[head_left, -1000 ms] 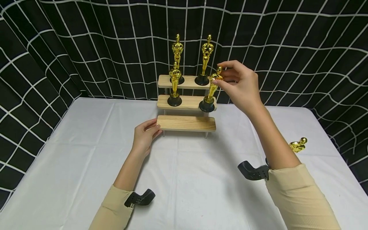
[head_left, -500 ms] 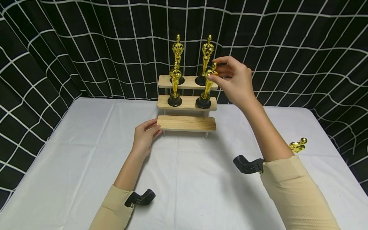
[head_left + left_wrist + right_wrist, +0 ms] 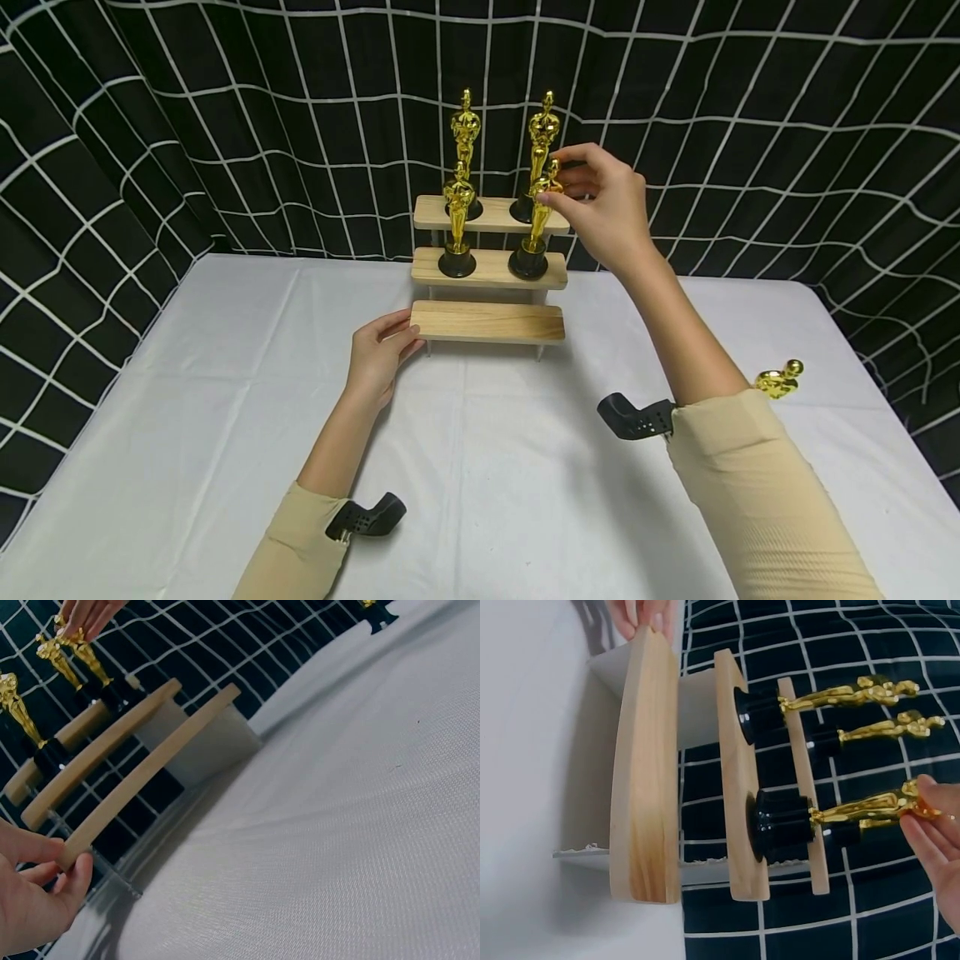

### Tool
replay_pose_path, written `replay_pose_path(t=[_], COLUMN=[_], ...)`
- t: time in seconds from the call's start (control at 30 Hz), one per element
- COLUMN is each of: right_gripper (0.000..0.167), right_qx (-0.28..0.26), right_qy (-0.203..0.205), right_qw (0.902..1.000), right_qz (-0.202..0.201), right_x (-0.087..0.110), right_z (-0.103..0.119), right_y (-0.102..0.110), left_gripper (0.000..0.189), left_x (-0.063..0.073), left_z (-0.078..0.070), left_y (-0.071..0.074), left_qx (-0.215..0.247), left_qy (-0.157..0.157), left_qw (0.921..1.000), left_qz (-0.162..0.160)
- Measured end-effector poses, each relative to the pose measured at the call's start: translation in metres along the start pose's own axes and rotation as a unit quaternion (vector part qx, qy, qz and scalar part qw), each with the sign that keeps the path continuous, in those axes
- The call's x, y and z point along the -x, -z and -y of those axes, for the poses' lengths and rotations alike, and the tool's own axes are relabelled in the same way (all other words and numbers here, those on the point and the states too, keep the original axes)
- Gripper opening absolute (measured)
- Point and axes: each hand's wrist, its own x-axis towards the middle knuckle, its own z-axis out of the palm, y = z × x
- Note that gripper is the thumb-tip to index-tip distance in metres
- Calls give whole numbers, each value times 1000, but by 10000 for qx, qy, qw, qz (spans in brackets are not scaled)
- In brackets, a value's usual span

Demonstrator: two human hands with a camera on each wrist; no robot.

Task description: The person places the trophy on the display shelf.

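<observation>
My right hand point(image 3: 606, 204) pinches a gold statuette trophy point(image 3: 537, 218) by its upper body; its black base stands at the right end of the middle step of a wooden three-step display stand point(image 3: 487, 322). My left hand point(image 3: 377, 357) grips the left end of the lowest step between thumb and fingers, also plain in the left wrist view. A second trophy point(image 3: 458, 212) is upright at the left of the middle step. On the top step stand two more, a left trophy point(image 3: 466, 133) and a right trophy point(image 3: 543, 133), the latter partly hidden behind the held one.
Another gold trophy point(image 3: 780, 380) is at the right side of the table, partly hidden by my right forearm. A white cloth point(image 3: 480, 467) covers the table. Behind it hangs a black curtain point(image 3: 315, 133) with a white grid. Clear supports point(image 3: 540, 352) hold up the steps.
My right hand has moved left with the trophy, bringing its base from the step's front right edge back onto the middle step. The left hand keeps its grip on the stand.
</observation>
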Motion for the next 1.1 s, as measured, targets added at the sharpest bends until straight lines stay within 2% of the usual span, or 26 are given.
replay_pose_path(t=[0.6,0.9,1.1], right_gripper=[42,49,50], right_qx=[102,79,44], right_qy=[-42,-70,-22], right_qw=[9999,9999,10000], right_qz=[31,112,-11], right_x=[-2,1,6], right_z=[-8,-8,-12], right_y=[-9,-7,-4], left_gripper=[41,41,41], left_x=[-1,0,0], left_z=[1,0,0], left_y=[0,0,0], left_qx=[14,-8,-19], left_qy=[4,19,31], left_qw=[10000,10000,10000], left_qz=[-17,-19,-18])
